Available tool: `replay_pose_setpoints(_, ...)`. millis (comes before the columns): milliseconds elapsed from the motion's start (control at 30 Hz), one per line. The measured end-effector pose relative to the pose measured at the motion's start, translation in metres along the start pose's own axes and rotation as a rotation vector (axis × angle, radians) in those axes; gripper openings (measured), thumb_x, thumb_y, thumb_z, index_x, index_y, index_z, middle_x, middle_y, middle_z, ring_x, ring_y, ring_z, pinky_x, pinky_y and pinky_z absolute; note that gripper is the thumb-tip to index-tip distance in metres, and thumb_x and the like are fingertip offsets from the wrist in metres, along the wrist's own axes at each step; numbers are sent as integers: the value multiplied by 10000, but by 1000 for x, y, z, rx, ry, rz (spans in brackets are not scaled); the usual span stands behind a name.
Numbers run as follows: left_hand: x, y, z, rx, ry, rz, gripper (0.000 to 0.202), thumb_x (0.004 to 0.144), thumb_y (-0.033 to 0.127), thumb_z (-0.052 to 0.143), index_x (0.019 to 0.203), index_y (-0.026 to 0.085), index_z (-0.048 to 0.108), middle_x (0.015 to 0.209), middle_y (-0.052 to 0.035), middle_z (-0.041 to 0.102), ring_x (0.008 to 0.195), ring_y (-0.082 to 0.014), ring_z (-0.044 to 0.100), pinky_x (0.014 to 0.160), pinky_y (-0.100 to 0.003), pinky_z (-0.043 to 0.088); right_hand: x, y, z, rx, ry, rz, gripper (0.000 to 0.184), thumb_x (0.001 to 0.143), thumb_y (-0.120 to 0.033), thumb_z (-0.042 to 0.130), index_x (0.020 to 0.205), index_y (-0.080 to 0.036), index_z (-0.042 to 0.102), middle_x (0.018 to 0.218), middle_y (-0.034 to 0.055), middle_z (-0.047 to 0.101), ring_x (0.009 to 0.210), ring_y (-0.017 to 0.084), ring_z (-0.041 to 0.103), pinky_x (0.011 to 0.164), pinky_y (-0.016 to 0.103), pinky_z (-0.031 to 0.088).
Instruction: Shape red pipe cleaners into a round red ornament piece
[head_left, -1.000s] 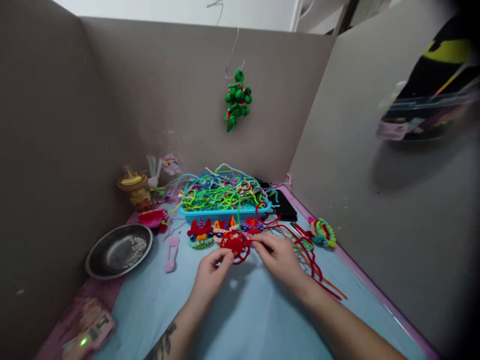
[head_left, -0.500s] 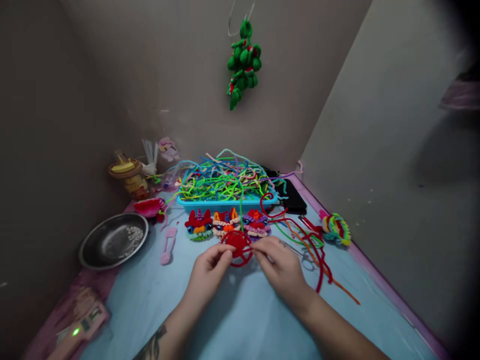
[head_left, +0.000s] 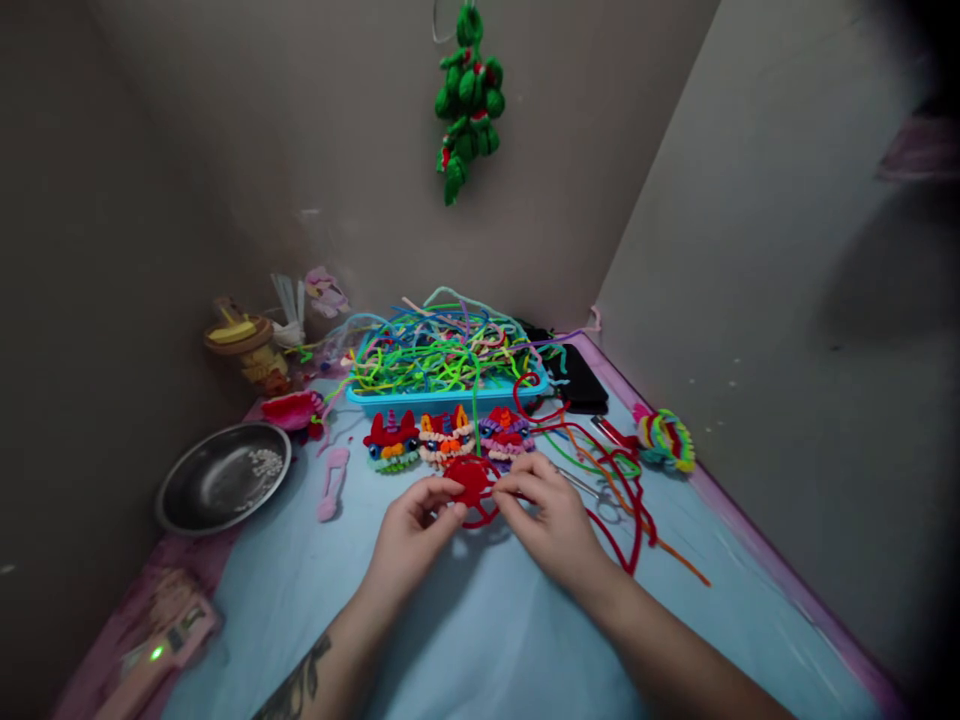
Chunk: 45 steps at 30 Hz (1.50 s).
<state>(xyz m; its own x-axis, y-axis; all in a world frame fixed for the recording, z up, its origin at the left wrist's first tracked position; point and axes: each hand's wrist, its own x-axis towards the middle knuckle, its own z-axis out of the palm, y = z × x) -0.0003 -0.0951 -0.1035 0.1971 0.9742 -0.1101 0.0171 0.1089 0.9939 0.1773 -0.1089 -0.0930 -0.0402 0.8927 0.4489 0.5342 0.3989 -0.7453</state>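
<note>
Pinching from both sides, the left hand (head_left: pixel 411 535) and the right hand (head_left: pixel 553 520) are closing their fingertips on a small red coiled pipe-cleaner disc with a loose outer loop (head_left: pixel 474 487), holding it just above the pale blue table cover (head_left: pixel 480 640), probably so that the coil stays flat and tight while both thumbs are meeting at its rim. Trailing away to the right of the grip, long red and orange pipe-cleaner strands (head_left: pixel 626 500) are lying across the cover; one red strand may be running on from the disc, though I cannot tell. Just beyond the grip, three finished fuzzy pipe-cleaner animal faces (head_left: pixel 448 437) are sitting in a row, and behind them a turquoise plastic tray heaped with multicoloured pipe cleaners (head_left: pixel 442 398) is standing within easy reach. Well to the left of the grip, a round metal bowl holding small white beads (head_left: pixel 223 477) is resting near the edge. High above, a green pipe-cleaner ornament (head_left: pixel 465 100) is hanging against the grey partition.
</note>
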Motion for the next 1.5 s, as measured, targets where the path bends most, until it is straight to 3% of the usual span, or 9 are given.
replay_pose_setpoints(367, 1, 2, 1, -47, -39, -31, 280, 665, 348, 709, 843, 152, 617, 721, -24, 639, 651, -133, 580, 617, -233, 433, -4, 6, 3, -27, -4, -47, 126, 784, -126, 539, 760, -206, 633, 973, 67, 496, 958, 209, 525, 831, 348, 450)
replay_pose_setpoints(800, 0, 5, 4, -107, -53, -69, 313, 619, 350, 744, 810, 149, 597, 608, 20, 593, 558, -100, 547, 562, -209, 399, -6, 4, 7, -26, 3, -18, 115, 789, -131, 528, 759, -204, 612, 987, 71, 522, 973, 210, 538, 837, 344, 460)
replay_pose_setpoints(1067, -1, 6, 5, -65, -41, -39, 291, 624, 347, 733, 795, 155, 595, 649, 5, 585, 602, -116, 548, 596, -226, 408, -7, 3, 7, -89, 38, -94, 131, 795, -121, 524, 814, -212, 617, 1004, 80, 524, 980, 223, 530, 844, 383, 471)
replay_pose_setpoints(1500, -2, 9, 5, -88, -36, -13, 228, 662, 292, 713, 799, 152, 597, 649, 19, 583, 597, -97, 537, 588, -204, 408, -8, -1, 8, -68, 48, -91, 117, 802, -129, 507, 774, -199, 596, 973, 81, 528, 965, 217, 531, 832, 364, 459)
